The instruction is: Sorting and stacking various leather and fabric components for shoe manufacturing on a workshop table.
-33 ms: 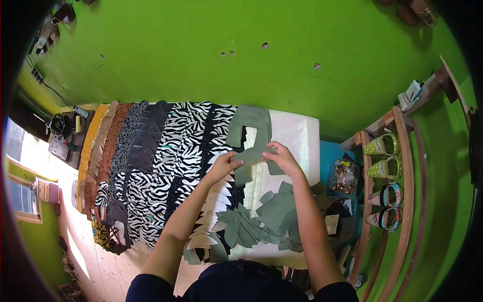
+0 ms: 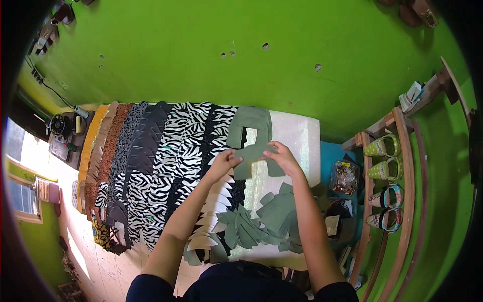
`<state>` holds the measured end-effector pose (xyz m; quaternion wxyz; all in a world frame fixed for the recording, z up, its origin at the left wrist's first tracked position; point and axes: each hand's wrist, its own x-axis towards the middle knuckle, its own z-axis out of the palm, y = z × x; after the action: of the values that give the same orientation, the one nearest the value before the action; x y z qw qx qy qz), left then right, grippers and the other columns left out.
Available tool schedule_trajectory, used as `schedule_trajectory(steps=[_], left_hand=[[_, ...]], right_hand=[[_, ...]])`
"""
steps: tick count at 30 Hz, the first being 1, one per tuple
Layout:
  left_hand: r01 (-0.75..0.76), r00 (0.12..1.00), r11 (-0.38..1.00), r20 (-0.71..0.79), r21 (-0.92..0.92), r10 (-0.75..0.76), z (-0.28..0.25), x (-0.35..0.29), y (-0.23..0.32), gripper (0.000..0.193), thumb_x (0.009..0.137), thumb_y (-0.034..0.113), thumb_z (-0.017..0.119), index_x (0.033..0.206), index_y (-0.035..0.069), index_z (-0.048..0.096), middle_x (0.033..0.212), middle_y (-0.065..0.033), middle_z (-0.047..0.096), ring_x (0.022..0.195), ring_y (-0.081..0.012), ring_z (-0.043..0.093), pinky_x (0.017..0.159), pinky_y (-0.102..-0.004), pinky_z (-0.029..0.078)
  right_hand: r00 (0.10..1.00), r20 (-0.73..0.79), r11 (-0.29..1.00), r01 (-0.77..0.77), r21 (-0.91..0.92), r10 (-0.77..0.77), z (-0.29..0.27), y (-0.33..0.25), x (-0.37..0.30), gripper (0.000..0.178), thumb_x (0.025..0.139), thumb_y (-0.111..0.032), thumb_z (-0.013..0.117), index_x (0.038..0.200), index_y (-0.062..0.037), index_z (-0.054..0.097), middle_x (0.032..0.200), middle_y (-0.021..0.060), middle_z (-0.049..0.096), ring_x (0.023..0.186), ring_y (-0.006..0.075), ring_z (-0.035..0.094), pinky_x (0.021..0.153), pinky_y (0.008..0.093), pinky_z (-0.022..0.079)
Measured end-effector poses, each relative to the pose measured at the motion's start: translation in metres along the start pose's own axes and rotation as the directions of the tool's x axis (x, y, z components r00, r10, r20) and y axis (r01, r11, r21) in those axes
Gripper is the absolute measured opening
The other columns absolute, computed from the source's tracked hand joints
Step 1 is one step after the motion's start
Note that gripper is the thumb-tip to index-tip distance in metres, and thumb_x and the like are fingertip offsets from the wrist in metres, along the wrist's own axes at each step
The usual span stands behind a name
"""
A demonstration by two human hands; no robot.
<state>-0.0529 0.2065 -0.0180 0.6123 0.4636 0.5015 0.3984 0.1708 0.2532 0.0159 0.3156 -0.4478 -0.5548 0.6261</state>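
Both hands hold a grey-green, U-shaped cut piece of sheet material [image 2: 253, 153] over the table, its two ends pointing toward me. My left hand [image 2: 224, 165] pinches its left side between thumb and fingers. The right side is pinched by my right hand [image 2: 283, 158]. Just beyond lies a similar grey-green curved piece [image 2: 254, 117], partly over a row of black and white pieces. Nearer me, a loose heap of grey-green pieces [image 2: 279, 214] lies between my forearms, with pointed ones [image 2: 241, 229] on its left.
Overlapping rows of zebra-print pieces [image 2: 186, 126], dark grey pieces [image 2: 146, 146] and brown pieces [image 2: 113, 143] cover the left of the whitish table [image 2: 302, 128]. At right stand a clear container [image 2: 344, 176] and a wooden rack [image 2: 402, 176] with small shoes [image 2: 385, 169]. A green wall rises behind.
The held piece's left end has shifted slightly away from me and looks flatter. My hands have barely moved and keep their pinch.
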Motion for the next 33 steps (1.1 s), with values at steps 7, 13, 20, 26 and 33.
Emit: schedule_trajectory(steps=[7, 13, 20, 26, 33], left_hand=[[-0.046, 0.981, 0.989, -0.18, 0.143, 0.071, -0.027, 0.053, 0.004, 0.018, 0.083, 0.012, 0.059, 0.097, 0.001, 0.055, 0.084, -0.0012, 0.057, 0.076, -0.0074, 0.051, 0.07, -0.0214, 0.042], [-0.06, 0.931, 0.849, -0.276, 0.526, 0.237, -0.03, 0.092, 0.025, 0.024, 0.08, 0.018, 0.06, 0.095, -0.001, 0.056, 0.082, -0.0123, 0.062, 0.075, -0.0195, 0.059, 0.071, -0.0297, 0.045], [-0.013, 0.933, 0.799, -0.279, 0.602, 0.225, -0.036, 0.108, 0.022, 0.025, 0.079, 0.018, 0.06, 0.097, 0.001, 0.057, 0.084, -0.0143, 0.062, 0.077, -0.0232, 0.06, 0.072, -0.0317, 0.047], [0.08, 0.908, 0.674, -0.333, 0.735, 0.255, -0.023, 0.093, 0.032, 0.026, 0.08, 0.022, 0.056, 0.099, 0.004, 0.055, 0.092, -0.013, 0.06, 0.081, -0.0289, 0.06, 0.071, -0.0357, 0.048], [0.06, 0.873, 0.505, -0.29, 0.861, 0.392, 0.003, 0.047, 0.028, 0.023, 0.08, 0.021, 0.051, 0.099, 0.006, 0.052, 0.099, -0.0142, 0.055, 0.078, -0.0325, 0.059, 0.066, -0.041, 0.049]], right_hand=[[0.955, -0.141, 0.964, -0.251, 0.084, 0.261, -0.002, 0.021, 0.05, 0.023, 0.08, -0.016, 0.063, 0.088, 0.005, 0.061, 0.079, 0.0095, 0.064, 0.073, 0.013, 0.061, 0.066, 0.025, 0.047], [0.891, -0.451, 0.893, -0.243, -0.379, 0.051, 0.003, 0.05, 0.091, 0.04, 0.075, -0.03, 0.067, 0.091, 0.0064, 0.06, 0.082, 0.0187, 0.063, 0.075, 0.0242, 0.062, 0.069, 0.0314, 0.047], [0.829, -0.553, 0.953, -0.099, -0.287, -0.08, 0.016, 0.067, 0.097, 0.028, 0.08, -0.023, 0.062, 0.087, 0.0041, 0.06, 0.08, 0.0129, 0.065, 0.068, 0.014, 0.059, 0.063, 0.0261, 0.044], [0.792, -0.606, 0.95, -0.131, -0.283, -0.072, 0.016, 0.056, 0.074, 0.023, 0.078, -0.02, 0.059, 0.089, -0.0003, 0.062, 0.084, 0.0154, 0.064, 0.077, 0.0258, 0.062, 0.069, 0.0321, 0.047], [0.718, -0.661, 0.779, -0.278, -0.562, -0.221, -0.009, 0.038, 0.04, 0.016, 0.075, -0.014, 0.06, 0.086, -0.0031, 0.062, 0.079, 0.0127, 0.065, 0.073, 0.0246, 0.063, 0.066, 0.0318, 0.049]])
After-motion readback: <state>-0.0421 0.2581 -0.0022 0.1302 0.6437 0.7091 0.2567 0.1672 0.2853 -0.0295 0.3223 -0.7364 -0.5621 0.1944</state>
